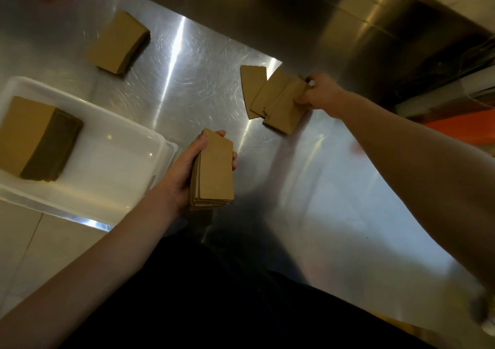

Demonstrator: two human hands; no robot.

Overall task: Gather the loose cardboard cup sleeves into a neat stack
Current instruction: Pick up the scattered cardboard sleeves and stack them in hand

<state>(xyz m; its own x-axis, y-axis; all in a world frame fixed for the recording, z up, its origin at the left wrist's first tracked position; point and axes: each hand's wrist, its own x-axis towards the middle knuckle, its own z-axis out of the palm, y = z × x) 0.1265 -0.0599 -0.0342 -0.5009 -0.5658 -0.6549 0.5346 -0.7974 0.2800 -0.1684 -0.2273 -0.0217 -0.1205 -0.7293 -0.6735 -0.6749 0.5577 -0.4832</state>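
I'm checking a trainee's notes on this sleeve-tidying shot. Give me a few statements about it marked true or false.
1. The left hand holds a stack of sleeves. True.
2. The right hand is empty. False: it grips the loose sleeves on the counter.
3. The white tray holds a stack. True.
4. The far stack sits in the tray. False: it lies on the counter.
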